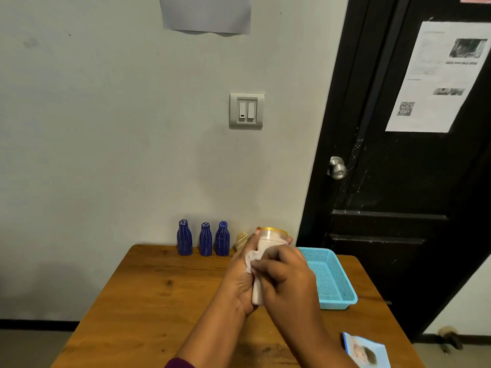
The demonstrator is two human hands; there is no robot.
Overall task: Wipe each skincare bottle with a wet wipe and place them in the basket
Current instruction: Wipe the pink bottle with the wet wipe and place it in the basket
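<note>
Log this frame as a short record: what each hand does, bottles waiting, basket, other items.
holding: left hand grips the white bottle above the table
wiping: right hand holds a wipe against that bottle's side
waiting: three blue bottles and a small yellow bottle, upright at the far edge by the wall
container: blue basket right of the hands, no bottle seen inside
other: wipe pack at the near right corner

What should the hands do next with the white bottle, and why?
Probably rub the wipe up toward the cap: the right hand holds it against the bottle, which the left hand grips, so wiping looks unfinished.
</note>
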